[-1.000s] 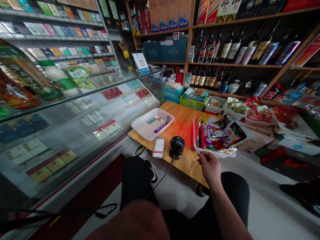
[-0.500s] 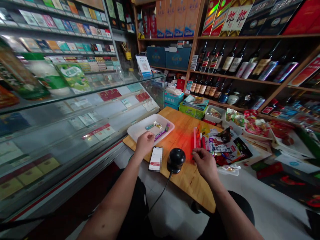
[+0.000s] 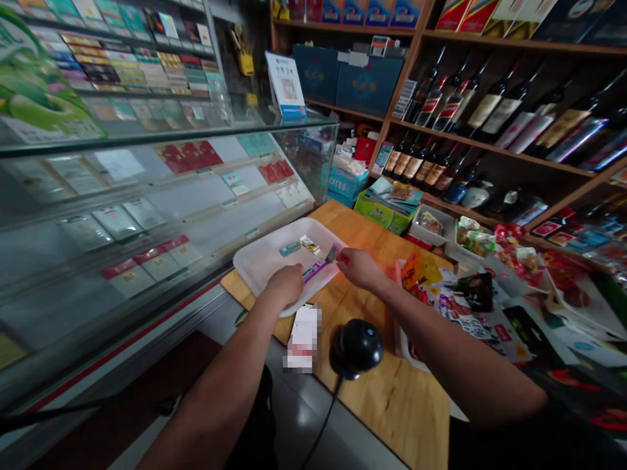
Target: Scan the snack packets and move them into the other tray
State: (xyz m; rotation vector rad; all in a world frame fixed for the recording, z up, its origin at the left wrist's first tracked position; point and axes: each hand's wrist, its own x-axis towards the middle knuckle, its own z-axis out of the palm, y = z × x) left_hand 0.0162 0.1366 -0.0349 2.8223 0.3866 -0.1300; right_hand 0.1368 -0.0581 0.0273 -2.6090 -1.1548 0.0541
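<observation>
A long, narrow purple packet [image 3: 314,269] lies slantwise in a white plastic tray [image 3: 255,261]. My left hand [image 3: 287,284] reaches over the tray's near side, its fingers closed at the packet's left end, which they cover. At the tray's right rim is my right hand [image 3: 360,267], fingers pinched together beside the packet's other end; what is between them is hidden. A small teal packet [image 3: 290,248] and a small yellow-and-white packet [image 3: 309,244] lie farther back in the tray. Red light falls near my right fingers.
A black corded scanner [image 3: 360,346] stands on the wooden table [image 3: 372,405], beside a phone [image 3: 302,336]. A basket of snack packets [image 3: 455,300] sits under my right forearm. A glass display counter [image 3: 196,209] borders the left; bottle shelves [image 3: 490,137] rise behind.
My right hand has moved left from the snack basket to the tray's right rim. The left hand stays at the purple packet. The view has shifted closer to the table.
</observation>
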